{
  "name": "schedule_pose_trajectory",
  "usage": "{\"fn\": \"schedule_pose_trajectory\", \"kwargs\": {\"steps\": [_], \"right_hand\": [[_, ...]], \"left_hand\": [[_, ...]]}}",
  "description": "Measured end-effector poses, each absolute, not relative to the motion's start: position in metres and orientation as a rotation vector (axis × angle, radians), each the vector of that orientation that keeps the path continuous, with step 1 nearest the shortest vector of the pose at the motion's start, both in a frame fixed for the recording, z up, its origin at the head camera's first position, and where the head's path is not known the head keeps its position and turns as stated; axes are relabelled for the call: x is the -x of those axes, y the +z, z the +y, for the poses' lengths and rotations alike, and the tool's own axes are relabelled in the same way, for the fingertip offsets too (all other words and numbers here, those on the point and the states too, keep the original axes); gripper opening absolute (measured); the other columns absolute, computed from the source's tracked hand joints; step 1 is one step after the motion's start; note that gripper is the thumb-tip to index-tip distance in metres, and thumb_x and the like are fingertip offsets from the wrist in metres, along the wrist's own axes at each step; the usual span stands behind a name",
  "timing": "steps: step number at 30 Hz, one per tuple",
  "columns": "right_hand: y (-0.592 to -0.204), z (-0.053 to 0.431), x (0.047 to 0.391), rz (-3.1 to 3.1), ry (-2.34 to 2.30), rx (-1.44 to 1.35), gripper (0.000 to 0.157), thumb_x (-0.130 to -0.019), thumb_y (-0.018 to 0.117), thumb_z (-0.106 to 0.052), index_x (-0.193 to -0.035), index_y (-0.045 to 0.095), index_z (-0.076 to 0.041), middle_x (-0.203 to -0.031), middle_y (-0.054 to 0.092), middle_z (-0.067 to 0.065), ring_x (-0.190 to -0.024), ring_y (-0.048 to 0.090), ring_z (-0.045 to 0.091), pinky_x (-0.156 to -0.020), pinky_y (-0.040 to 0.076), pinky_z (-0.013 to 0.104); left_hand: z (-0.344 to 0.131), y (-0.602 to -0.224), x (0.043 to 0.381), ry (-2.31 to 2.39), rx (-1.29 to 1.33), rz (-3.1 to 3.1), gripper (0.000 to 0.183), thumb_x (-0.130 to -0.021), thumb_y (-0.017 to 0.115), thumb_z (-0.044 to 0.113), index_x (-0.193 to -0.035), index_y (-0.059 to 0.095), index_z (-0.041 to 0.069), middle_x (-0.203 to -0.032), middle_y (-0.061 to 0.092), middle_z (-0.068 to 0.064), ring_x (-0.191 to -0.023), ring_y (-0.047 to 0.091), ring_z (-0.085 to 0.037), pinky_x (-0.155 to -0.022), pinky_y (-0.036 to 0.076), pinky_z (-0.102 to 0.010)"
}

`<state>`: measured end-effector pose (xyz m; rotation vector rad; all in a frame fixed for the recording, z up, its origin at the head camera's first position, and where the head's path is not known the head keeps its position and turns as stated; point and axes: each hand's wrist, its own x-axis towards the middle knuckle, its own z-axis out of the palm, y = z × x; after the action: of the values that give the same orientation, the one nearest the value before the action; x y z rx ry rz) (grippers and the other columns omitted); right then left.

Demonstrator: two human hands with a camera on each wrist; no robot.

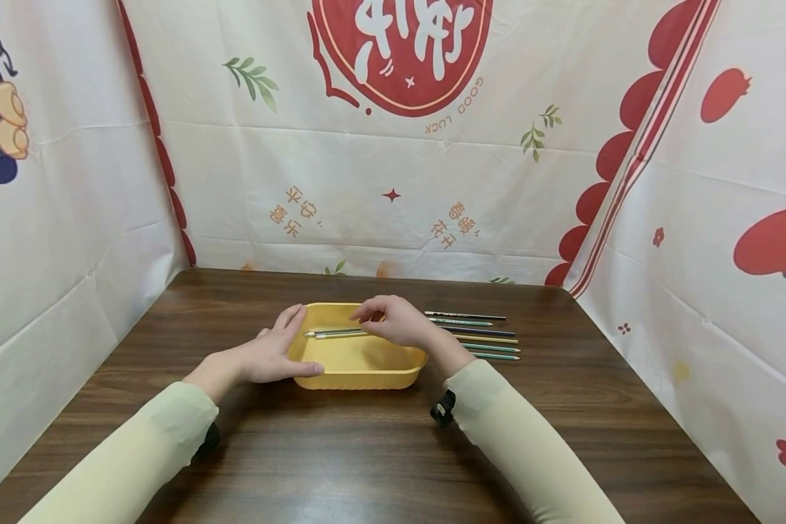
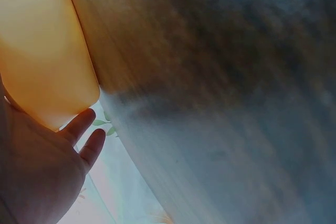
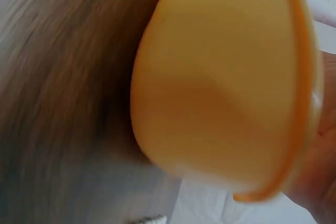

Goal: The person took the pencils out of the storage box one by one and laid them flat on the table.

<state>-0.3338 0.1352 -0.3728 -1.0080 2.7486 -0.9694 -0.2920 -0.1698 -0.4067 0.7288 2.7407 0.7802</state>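
Observation:
A yellow plastic basket [image 1: 360,380] sits on the table with two pencils [image 1: 327,335] lying side by side inside, towards the back. My left hand [image 1: 271,353] rests against its left side, fingers spread along the edge and thumb on the near rim; the left wrist view shows fingertips by the basket's wall [image 2: 47,40]. Above the basket is my right hand [image 1: 396,320], fingers bent loosely downward close over the pencils, whose right ends it hides. In the right wrist view the basket's outer wall [image 3: 215,87] covers most of that hand's fingers.
Several pencils [image 1: 491,340] in green, blue, gold and black lie in a row right of the basket, partly behind the right forearm. The brown wooden table [image 1: 327,451] is bordered at the back by a printed white cloth [image 1: 340,240] and by similar cloth at both sides.

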Motion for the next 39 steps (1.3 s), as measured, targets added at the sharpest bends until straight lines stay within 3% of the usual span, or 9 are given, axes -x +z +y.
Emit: {"fn": "schedule_pose_trajectory", "kwargs": {"steps": [6, 20, 29, 39], "right_hand": [[-0.387, 0.118, 0.343, 2.685, -1.033, 0.986, 0.024, -0.104, 0.071, -0.009, -0.126, 0.082, -0.008, -0.117, 0.082, 0.006, -0.096, 0.068, 0.007, -0.087, 0.056, 0.025], [-0.407, 0.107, 0.346, 2.724, -0.996, 0.878, 0.022, -0.102, 0.073, -0.004, -0.121, 0.083, -0.009, -0.117, 0.082, 0.005, -0.100, 0.067, 0.011, -0.095, 0.055, 0.028], [-0.406, 0.107, 0.346, 2.827, -0.734, 0.987, 0.028, -0.101, 0.071, -0.001, -0.125, 0.083, -0.011, -0.127, 0.081, 0.005, -0.122, 0.072, 0.022, -0.109, 0.056, 0.039], [-0.405, 0.111, 0.343, 2.837, -0.588, 1.081, 0.028, -0.101, 0.070, -0.001, -0.122, 0.085, -0.012, -0.115, 0.075, 0.006, -0.107, 0.068, 0.022, -0.096, 0.053, 0.032]], "left_hand": [[-0.170, -0.406, 0.292, 0.774, -0.725, 2.743, 0.128, -0.097, 0.072, 0.069, -0.176, -0.004, 0.004, -0.184, -0.008, -0.020, -0.164, 0.021, -0.056, -0.128, 0.016, -0.079], [-0.170, -0.407, 0.292, 0.773, -0.727, 2.750, 0.129, -0.096, 0.072, 0.071, -0.176, -0.004, 0.004, -0.184, -0.009, -0.020, -0.164, 0.020, -0.057, -0.127, 0.019, -0.079], [-0.170, -0.407, 0.292, 0.776, -0.732, 2.750, 0.127, -0.098, 0.071, 0.069, -0.176, -0.004, 0.002, -0.183, -0.008, -0.022, -0.161, 0.025, -0.060, -0.128, 0.016, -0.078], [-0.169, -0.409, 0.293, 0.775, -0.745, 2.762, 0.126, -0.098, 0.073, 0.067, -0.176, -0.002, 0.002, -0.183, -0.006, -0.022, -0.163, 0.022, -0.056, -0.127, 0.018, -0.079]]}}
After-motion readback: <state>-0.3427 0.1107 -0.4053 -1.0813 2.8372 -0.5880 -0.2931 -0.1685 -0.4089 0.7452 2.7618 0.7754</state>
